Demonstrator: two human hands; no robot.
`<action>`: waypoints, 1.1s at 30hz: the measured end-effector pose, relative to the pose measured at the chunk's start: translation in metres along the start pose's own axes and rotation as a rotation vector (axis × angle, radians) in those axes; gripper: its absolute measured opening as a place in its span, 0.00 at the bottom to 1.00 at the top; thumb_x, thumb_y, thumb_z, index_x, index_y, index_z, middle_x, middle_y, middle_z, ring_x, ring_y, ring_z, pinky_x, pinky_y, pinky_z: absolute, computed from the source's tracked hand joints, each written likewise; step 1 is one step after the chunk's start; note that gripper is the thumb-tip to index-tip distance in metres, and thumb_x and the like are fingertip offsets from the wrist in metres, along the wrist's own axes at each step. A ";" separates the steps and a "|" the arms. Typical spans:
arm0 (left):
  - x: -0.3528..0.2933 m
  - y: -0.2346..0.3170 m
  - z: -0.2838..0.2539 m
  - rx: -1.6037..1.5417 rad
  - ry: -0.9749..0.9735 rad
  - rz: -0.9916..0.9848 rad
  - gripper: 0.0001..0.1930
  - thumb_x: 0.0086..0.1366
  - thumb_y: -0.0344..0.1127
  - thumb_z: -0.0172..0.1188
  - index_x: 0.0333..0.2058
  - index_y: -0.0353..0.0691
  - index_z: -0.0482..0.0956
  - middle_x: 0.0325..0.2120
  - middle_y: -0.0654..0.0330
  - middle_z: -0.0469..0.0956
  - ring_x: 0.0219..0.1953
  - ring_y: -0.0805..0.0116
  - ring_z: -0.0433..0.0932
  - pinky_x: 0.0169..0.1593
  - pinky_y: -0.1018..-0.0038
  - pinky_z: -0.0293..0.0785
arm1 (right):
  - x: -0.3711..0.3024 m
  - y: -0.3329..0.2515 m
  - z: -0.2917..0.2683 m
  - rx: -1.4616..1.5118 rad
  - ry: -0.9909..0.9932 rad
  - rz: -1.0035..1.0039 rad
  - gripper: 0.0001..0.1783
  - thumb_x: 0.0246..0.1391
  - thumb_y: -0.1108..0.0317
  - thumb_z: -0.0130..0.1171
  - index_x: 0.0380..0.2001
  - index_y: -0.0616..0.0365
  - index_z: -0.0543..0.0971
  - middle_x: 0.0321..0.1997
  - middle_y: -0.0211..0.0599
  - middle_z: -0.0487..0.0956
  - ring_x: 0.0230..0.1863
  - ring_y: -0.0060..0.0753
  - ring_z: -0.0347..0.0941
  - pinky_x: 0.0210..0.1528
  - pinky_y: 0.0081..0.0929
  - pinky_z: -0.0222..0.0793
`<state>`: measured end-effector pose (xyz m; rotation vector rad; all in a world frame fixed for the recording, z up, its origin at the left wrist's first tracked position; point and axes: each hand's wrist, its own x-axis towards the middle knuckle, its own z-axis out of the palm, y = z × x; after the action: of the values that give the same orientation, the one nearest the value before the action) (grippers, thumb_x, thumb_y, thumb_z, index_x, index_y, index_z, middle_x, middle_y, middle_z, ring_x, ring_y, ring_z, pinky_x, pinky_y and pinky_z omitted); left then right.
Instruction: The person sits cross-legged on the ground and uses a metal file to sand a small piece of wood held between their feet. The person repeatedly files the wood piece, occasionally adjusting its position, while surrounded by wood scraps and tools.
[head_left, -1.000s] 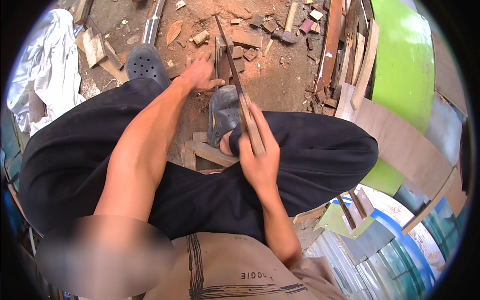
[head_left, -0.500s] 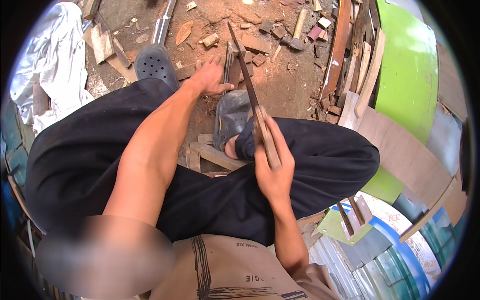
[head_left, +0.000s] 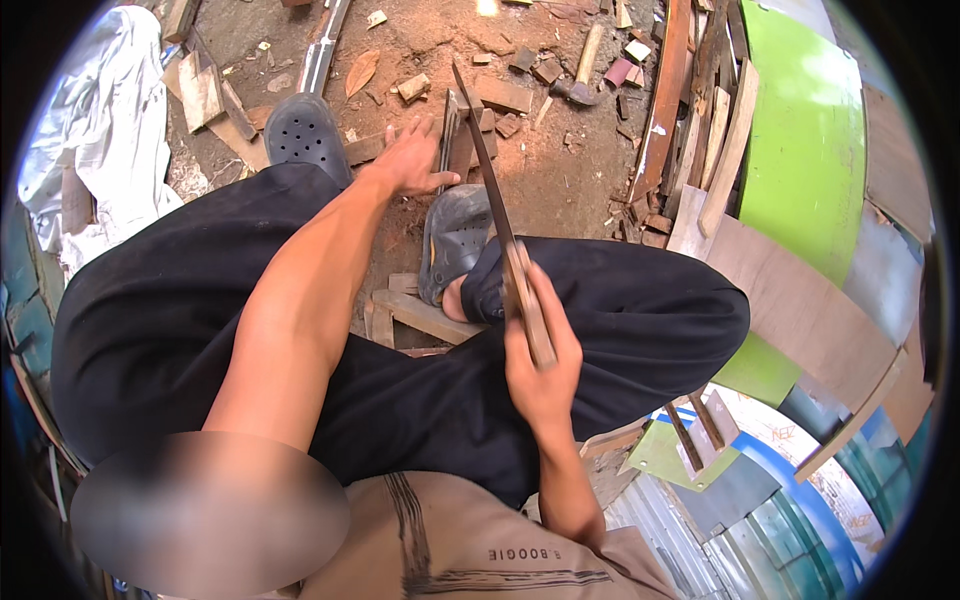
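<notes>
The right hand (head_left: 543,368), right of centre in the frame, is wrapped around the wooden handle of a handsaw (head_left: 489,170), whose narrow dark blade slants up and leftward to the upper middle. The left hand (head_left: 408,162) is spread palm-down in the upper middle, fingers over a wooden strip (head_left: 365,149) and thumb reaching out toward the lower end of a dark slat (head_left: 448,125). Just right of that slat, brown wood offcuts (head_left: 461,152) lie beside the blade. Whether the teeth are biting into any of this wood cannot be told from this angle.

For good control, I would keep wrist, forearm and blade in one line and let long, light strokes do the cutting; a thin blade like this will probably bow if forced. The spread palm should make a steady clamp, but the thumb is the finger most exposed, so tucking it back would be wise. The right clog (head_left: 458,238) sits close below, near the blade's left side, and the toes deserve the same caution. The hammer (head_left: 589,55), lying at the upper right of centre, looks well apart from the saw's path.
</notes>
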<state>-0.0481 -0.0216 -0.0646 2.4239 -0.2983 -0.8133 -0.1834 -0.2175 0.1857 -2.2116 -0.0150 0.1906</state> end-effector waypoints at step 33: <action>-0.007 -0.009 0.006 0.033 0.026 0.011 0.53 0.61 0.65 0.63 0.70 0.29 0.55 0.71 0.34 0.49 0.74 0.35 0.48 0.72 0.34 0.44 | -0.044 -0.026 -0.045 0.036 -0.156 0.212 0.33 0.53 0.87 0.51 0.65 0.68 0.70 0.62 0.56 0.78 0.60 0.39 0.78 0.59 0.27 0.71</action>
<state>-0.0573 -0.0137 -0.0702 2.4595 -0.3171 -0.7767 -0.2187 -0.2409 0.2393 -2.1554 0.1360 0.4765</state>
